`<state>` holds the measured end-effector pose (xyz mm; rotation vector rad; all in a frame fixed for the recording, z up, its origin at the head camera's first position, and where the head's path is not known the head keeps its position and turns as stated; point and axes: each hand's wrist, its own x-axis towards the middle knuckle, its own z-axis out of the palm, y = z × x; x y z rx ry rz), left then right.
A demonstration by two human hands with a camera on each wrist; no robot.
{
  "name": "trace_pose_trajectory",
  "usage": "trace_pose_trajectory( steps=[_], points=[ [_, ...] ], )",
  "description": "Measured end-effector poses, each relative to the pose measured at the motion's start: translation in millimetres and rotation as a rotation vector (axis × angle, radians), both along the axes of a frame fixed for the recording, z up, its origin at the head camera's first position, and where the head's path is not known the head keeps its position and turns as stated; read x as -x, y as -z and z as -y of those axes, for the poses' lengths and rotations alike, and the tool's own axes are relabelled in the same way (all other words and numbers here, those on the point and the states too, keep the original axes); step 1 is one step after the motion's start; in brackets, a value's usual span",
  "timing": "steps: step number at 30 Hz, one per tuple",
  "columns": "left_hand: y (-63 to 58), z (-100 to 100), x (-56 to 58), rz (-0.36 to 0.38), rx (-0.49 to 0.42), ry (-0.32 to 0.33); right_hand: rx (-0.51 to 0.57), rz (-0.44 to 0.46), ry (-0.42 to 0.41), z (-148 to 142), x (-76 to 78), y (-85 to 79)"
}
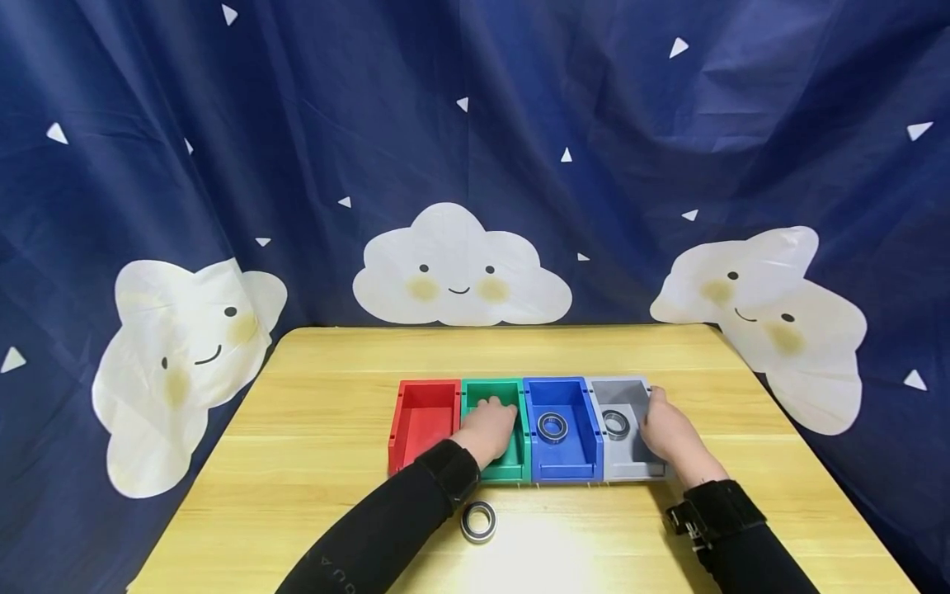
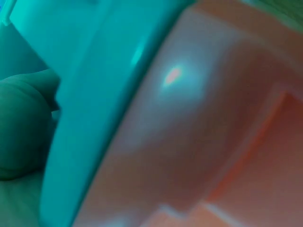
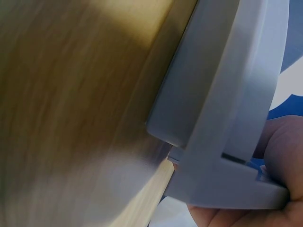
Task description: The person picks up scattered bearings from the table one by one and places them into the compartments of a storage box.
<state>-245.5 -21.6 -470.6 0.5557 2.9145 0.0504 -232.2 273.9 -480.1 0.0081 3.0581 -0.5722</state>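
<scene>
My left hand [image 1: 491, 430] reaches down into the green bin [image 1: 508, 473], knuckles up. Whether its fingers hold anything I cannot tell; the bin wall hides them in the left wrist view, where only part of the hand [image 2: 23, 127] shows beside the green wall [image 2: 104, 94]. My right hand [image 1: 670, 433] grips the right wall of the grey bin [image 1: 634, 472], thumb and fingers on either side of its edge, as the right wrist view also shows. A ball bearing [image 1: 616, 413] lies in the grey bin, left of that hand.
In the blue bin [image 1: 567, 473] lies another bearing [image 1: 552, 415]. The red bin [image 1: 430, 404] stands at the row's left end. A third bearing [image 1: 465, 528] lies on the wooden table [image 1: 326, 412], close by the left sleeve. A dark blue curtain [image 1: 475, 165] hangs behind the table.
</scene>
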Motion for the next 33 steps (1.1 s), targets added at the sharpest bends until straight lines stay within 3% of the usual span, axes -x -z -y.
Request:
trace_pose_trajectory(
  steps=[21,33],
  points=[
    [-1.7,-1.7,-1.3,0.006,0.004,0.001,0.006,0.006,0.027,1.5,-0.5,0.2],
    [5.3,-1.3,2.9,0.021,0.008,0.005,0.009,0.013,0.033,1.7,-0.1,1.3]
  ],
)
